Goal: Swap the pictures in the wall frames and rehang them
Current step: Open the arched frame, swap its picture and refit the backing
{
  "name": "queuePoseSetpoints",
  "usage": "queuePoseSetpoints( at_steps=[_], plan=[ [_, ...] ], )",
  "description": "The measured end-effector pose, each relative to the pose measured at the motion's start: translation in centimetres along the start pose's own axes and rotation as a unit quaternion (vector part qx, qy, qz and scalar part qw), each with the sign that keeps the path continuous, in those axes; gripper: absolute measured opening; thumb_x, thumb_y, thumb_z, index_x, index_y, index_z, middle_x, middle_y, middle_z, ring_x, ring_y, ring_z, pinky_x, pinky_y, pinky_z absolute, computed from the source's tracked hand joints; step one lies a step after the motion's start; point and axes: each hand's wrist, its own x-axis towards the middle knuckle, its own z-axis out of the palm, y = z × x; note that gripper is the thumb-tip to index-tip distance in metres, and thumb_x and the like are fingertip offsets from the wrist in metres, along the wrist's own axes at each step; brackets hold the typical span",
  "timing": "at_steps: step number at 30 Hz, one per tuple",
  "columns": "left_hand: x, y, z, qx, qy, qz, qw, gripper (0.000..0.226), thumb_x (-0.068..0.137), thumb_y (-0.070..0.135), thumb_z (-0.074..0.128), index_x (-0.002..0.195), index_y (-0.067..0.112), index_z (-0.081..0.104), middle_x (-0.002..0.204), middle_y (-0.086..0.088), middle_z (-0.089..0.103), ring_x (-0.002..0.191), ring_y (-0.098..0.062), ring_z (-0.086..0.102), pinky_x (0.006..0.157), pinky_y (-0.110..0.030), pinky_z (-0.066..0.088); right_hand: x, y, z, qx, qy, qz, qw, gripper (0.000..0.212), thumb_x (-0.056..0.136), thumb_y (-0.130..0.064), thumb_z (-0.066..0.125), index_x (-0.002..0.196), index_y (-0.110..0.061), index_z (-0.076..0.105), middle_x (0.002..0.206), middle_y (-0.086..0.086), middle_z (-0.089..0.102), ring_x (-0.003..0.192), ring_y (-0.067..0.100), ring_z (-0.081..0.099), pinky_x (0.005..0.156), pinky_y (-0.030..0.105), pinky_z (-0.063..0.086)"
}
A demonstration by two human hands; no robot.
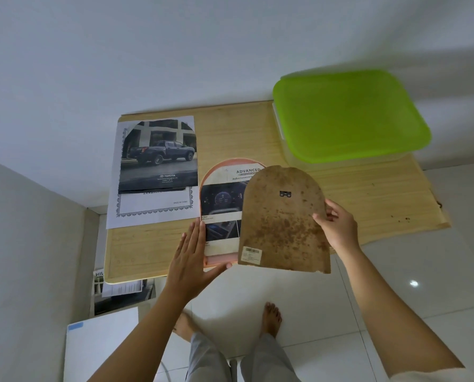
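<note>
An arch-shaped pink frame (pixel 216 172) lies face down on the wooden table (pixel 354 194), with a printed dashboard picture (pixel 222 213) laid in it. My left hand (pixel 191 260) rests flat on the frame's left edge, fingers straight, thumb under its lower corner. My right hand (pixel 337 224) grips the right edge of a stained brown arch-shaped backing board (pixel 282 221), held tilted above the frame's right half. The board carries a small metal hanger and a barcode label. A truck picture (pixel 158 158) lies on a white bordered sheet (pixel 153 208) to the left.
A clear box with a green lid (pixel 349 117) stands at the table's far right. Papers and a white board (pixel 100 343) lie on the floor at the left. White wall rises behind the table. My bare feet (pixel 270 318) stand on white tiles below.
</note>
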Motion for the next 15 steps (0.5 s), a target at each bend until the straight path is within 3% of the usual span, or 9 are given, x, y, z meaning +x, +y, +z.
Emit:
queuePoseSetpoints(
  at_steps=[3, 6, 9, 11, 13, 15],
  plan=[
    [0.0, 0.1, 0.0, 0.003, -0.002, -0.003, 1.000, 0.103, 0.078, 0.081, 0.027, 0.148, 0.010, 0.003, 0.156, -0.004, 0.003, 0.144, -0.019, 0.002, 0.115, -0.040, 0.008, 0.0, 0.7, -0.6, -0.052, 0.037, -0.015, 0.998, 0.051, 0.086, -0.014, 0.063, 0.134, -0.009, 0.047, 0.123, 0.011, 0.058, 0.106, 0.019, 0.056, 0.088, 0.025, 0.042],
    [0.0, 0.1, 0.0, 0.004, -0.003, -0.006, 1.000, 0.103, 0.078, 0.081, 0.026, 0.148, 0.010, 0.003, 0.156, -0.004, 0.004, 0.144, -0.020, 0.004, 0.115, -0.040, 0.009, -0.6, 0.3, 0.4, -0.106, 0.060, -0.059, 0.991, 0.051, 0.091, -0.022, 0.055, 0.138, -0.012, 0.041, 0.137, 0.012, 0.044, 0.129, 0.026, 0.040, 0.103, 0.032, 0.034],
    [0.0, 0.1, 0.1, 0.007, -0.002, -0.005, 1.000, 0.103, 0.078, 0.081, 0.027, 0.148, 0.010, 0.002, 0.156, -0.005, 0.005, 0.144, -0.020, 0.004, 0.116, -0.040, 0.009, -2.4, -1.5, 3.5, -0.166, -0.006, -0.167, 0.972, 0.058, 0.093, -0.037, 0.047, 0.144, -0.020, 0.027, 0.151, 0.004, 0.025, 0.139, 0.022, 0.021, 0.112, 0.040, 0.021],
    [0.0, 0.3, -0.1, 0.008, -0.002, -0.005, 1.000, 0.103, 0.078, 0.081, 0.026, 0.148, 0.009, 0.004, 0.156, -0.005, 0.006, 0.144, -0.020, 0.005, 0.115, -0.041, 0.010, -3.2, -2.3, 5.8, -0.252, -0.084, -0.226, 0.937, 0.066, 0.092, -0.049, 0.042, 0.147, -0.027, 0.013, 0.156, 0.000, 0.005, 0.143, 0.023, 0.004, 0.115, 0.044, 0.009],
    [0.0, 0.3, -0.2, 0.010, -0.004, -0.005, 1.000, 0.103, 0.078, 0.080, 0.027, 0.148, 0.008, 0.006, 0.155, -0.005, 0.007, 0.144, -0.020, 0.006, 0.115, -0.041, 0.011, -3.3, -2.2, 7.1, -0.323, -0.132, -0.222, 0.911, 0.072, 0.089, -0.060, 0.036, 0.147, -0.033, 0.001, 0.156, -0.003, -0.012, 0.143, 0.024, -0.013, 0.114, 0.046, -0.005],
    [0.0, 0.2, -0.2, 0.016, -0.007, -0.005, 1.000, 0.101, 0.079, 0.079, 0.027, 0.148, 0.008, 0.008, 0.155, -0.005, 0.009, 0.144, -0.021, 0.008, 0.114, -0.042, 0.013, -3.0, -1.1, 6.8, -0.355, -0.141, -0.217, 0.898, 0.077, 0.085, -0.069, 0.030, 0.146, -0.036, -0.003, 0.155, -0.004, -0.019, 0.142, 0.023, -0.019, 0.114, 0.047, -0.010]
  ],
)
